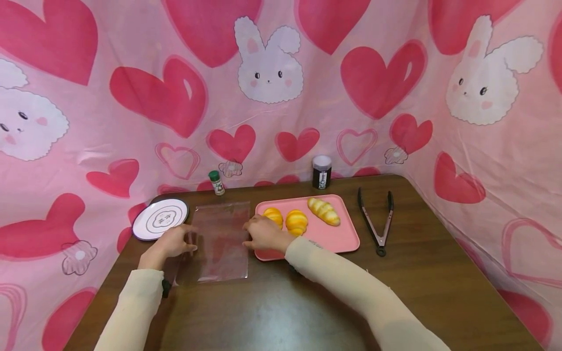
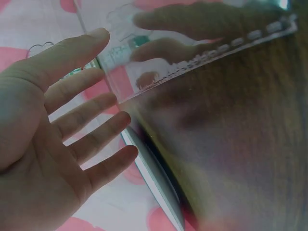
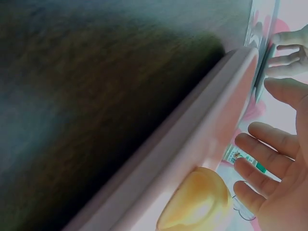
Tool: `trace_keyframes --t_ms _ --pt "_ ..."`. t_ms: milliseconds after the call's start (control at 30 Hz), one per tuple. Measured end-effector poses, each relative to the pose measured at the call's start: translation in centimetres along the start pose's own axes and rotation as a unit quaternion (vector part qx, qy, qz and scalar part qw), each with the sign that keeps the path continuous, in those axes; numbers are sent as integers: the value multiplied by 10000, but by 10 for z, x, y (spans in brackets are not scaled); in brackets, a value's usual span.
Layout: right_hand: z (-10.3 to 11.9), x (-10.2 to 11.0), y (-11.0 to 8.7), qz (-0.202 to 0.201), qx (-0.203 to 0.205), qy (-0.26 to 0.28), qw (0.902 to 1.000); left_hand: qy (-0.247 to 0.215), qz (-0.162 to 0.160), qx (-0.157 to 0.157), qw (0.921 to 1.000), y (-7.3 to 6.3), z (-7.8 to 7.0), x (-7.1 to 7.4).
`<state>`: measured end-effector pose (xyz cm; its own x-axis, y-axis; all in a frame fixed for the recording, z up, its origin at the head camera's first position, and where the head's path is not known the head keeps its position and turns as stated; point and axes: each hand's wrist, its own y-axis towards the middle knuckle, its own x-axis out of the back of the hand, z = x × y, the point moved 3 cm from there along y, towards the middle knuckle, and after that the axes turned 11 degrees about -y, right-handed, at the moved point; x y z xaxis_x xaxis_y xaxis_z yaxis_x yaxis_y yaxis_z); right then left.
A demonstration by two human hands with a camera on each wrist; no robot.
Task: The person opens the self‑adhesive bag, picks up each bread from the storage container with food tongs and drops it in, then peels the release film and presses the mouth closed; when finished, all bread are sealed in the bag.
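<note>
A clear, flat plastic bag (image 1: 223,243) lies on the table between the two hands. In the left wrist view its serrated edge (image 2: 221,54) catches the light. My left hand (image 1: 174,242) is at the bag's left side, close to the plate; its fingers (image 2: 94,139) are spread and mostly straight, with nothing gripped. On the other side my right hand (image 1: 265,233) reaches over the left edge of the pink tray (image 1: 347,239), near the bag's right edge. The right wrist view shows its fingers (image 3: 269,151) apart and relaxed, holding nothing. Whether either hand touches the plastic is unclear.
The tray holds two round yellow breads (image 1: 296,222) and a longer bread roll (image 1: 324,211). Black-tipped tongs (image 1: 381,236) lie spread at the right. A white plate (image 1: 147,222), green-capped shaker (image 1: 217,183) and dark jar (image 1: 322,173) stand toward the back of the table (image 1: 272,312).
</note>
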<state>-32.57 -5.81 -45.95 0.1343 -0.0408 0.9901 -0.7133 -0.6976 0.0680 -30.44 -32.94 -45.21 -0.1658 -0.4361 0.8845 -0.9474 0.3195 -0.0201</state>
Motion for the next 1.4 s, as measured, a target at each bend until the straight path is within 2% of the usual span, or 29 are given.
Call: trace_keyframes --t_ms 267,567,700,1067,1400 --pt "5 -5 3 11 69 -422 9991 -100 172 175 9996 -1 1 -4" --pt "10 -14 7 158 77 -851 9962 -90 235 28 9997 1 2 -5" --pt "11 -14 8 224 23 -877 9959 -37 120 -37 9999 0 1 -5" --pt "12 -12 6 454 -32 -753 9961 25 100 132 9999 2 0 -7" --pt "13 -10 7 161 58 -787 9967 117 130 83 9998 4 -1 -7"
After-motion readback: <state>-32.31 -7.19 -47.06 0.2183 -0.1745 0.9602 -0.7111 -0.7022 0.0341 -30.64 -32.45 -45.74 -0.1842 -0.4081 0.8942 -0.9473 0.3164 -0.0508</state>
